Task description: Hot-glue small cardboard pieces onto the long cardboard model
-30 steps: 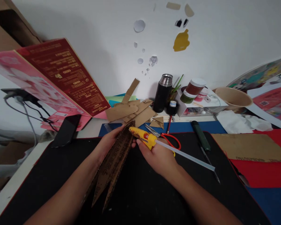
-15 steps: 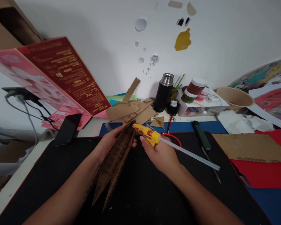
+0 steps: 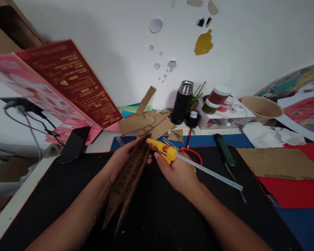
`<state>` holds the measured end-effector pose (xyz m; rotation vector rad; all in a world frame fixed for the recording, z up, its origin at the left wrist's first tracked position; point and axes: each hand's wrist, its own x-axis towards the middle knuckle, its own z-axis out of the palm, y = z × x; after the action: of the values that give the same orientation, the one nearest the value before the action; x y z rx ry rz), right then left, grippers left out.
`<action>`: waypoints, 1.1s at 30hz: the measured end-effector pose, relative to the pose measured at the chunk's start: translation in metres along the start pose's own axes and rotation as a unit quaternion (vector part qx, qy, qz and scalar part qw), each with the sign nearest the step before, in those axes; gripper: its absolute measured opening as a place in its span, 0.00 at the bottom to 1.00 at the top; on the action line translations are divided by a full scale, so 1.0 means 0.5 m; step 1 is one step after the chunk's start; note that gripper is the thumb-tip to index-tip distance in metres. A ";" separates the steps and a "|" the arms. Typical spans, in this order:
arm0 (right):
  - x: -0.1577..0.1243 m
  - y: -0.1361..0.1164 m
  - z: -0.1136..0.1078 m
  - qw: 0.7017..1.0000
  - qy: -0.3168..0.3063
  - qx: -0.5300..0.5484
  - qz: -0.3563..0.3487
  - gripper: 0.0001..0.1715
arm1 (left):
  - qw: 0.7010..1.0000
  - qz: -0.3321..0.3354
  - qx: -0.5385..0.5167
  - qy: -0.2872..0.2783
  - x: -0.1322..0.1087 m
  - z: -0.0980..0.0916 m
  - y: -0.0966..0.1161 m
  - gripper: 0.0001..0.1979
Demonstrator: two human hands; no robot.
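My bare forearms [image 3: 81, 198] angle inward. My left hand [image 3: 122, 150] grips, partly hidden; my right hand [image 3: 180, 170] curls closed, thumb [image 3: 161, 161] forward.

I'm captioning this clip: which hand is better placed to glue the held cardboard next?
Probably the right hand: it holds the yellow glue gun, nozzle close to the cardboard piece that the left hand holds.

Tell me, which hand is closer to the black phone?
Left. The left hand holds cardboard right of the phone; the right hand, gripping the glue gun, is farther right.
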<state>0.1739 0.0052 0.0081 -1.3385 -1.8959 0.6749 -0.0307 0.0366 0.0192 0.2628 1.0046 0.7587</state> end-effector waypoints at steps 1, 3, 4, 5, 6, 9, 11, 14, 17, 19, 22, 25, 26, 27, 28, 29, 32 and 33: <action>-0.001 0.000 0.001 1.000 -0.001 0.003 0.002 0.18 | 1.000 0.000 0.004 -0.001 0.000 0.000 0.000 0.26; -0.001 -0.002 0.002 1.000 -0.004 0.009 0.004 0.19 | 1.000 0.002 0.011 -0.004 0.001 -0.002 -0.001 0.26; -0.002 -0.003 0.002 1.000 -0.004 0.012 0.004 0.18 | 1.000 0.004 0.013 -0.004 0.001 -0.002 -0.001 0.27; -0.002 -0.005 0.003 1.000 -0.005 0.016 0.004 0.18 | 1.000 0.005 0.015 -0.004 0.002 -0.003 -0.001 0.27; -0.003 -0.006 0.003 1.000 -0.008 0.022 0.001 0.17 | 1.000 0.007 0.015 0.000 0.002 -0.004 -0.001 0.27; -0.005 -0.009 0.006 0.999 -0.015 0.038 -0.008 0.17 | 1.000 0.006 0.013 0.015 0.004 -0.004 -0.002 0.26; -0.006 -0.010 0.006 0.999 -0.017 0.034 -0.008 0.18 | 1.000 0.001 0.010 0.024 0.003 -0.003 -0.003 0.25; -0.004 -0.007 0.003 1.000 -0.010 0.014 0.000 0.18 | 1.000 0.005 0.002 0.030 -0.001 0.001 -0.004 0.25; 0.000 -0.005 -0.001 1.000 -0.007 0.007 0.001 0.18 | 0.999 0.008 -0.005 0.032 -0.007 0.008 -0.003 0.24; 0.001 -0.006 -0.002 1.000 -0.008 0.011 0.007 0.19 | 0.999 0.006 -0.004 0.035 -0.011 0.014 -0.001 0.24; -0.003 -0.008 0.001 0.999 -0.017 0.025 0.010 0.18 | 0.999 0.000 0.000 0.048 -0.014 0.023 0.002 0.27; -0.006 -0.010 0.003 0.999 -0.034 0.026 -0.006 0.17 | 0.999 -0.002 0.001 0.053 -0.016 0.027 0.003 0.29; -0.005 -0.010 0.002 0.999 -0.032 0.023 -0.006 0.17 | 0.999 0.000 0.001 0.050 -0.016 0.027 0.003 0.29; -0.004 -0.010 0.001 0.999 -0.026 0.019 -0.005 0.17 | 0.999 0.001 0.002 0.047 -0.016 0.027 0.003 0.28; -0.003 -0.010 0.001 1.000 -0.019 0.015 -0.004 0.17 | 0.999 0.003 0.004 0.044 -0.016 0.026 0.002 0.28; -0.002 -0.009 0.000 1.000 -0.013 0.014 -0.003 0.17 | 0.999 0.005 0.007 0.043 -0.015 0.024 0.002 0.28; -0.002 -0.008 0.003 1.000 -0.015 0.015 0.000 0.17 | 0.999 0.008 0.011 0.042 -0.014 0.020 0.000 0.28; -0.003 -0.007 0.005 1.000 -0.021 0.015 0.000 0.18 | 0.999 0.008 0.008 0.043 -0.013 0.019 -0.001 0.28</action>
<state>0.1703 0.0028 0.0090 -1.3152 -1.9102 0.7340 -0.0245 0.0331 0.0285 0.2541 1.0916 0.7820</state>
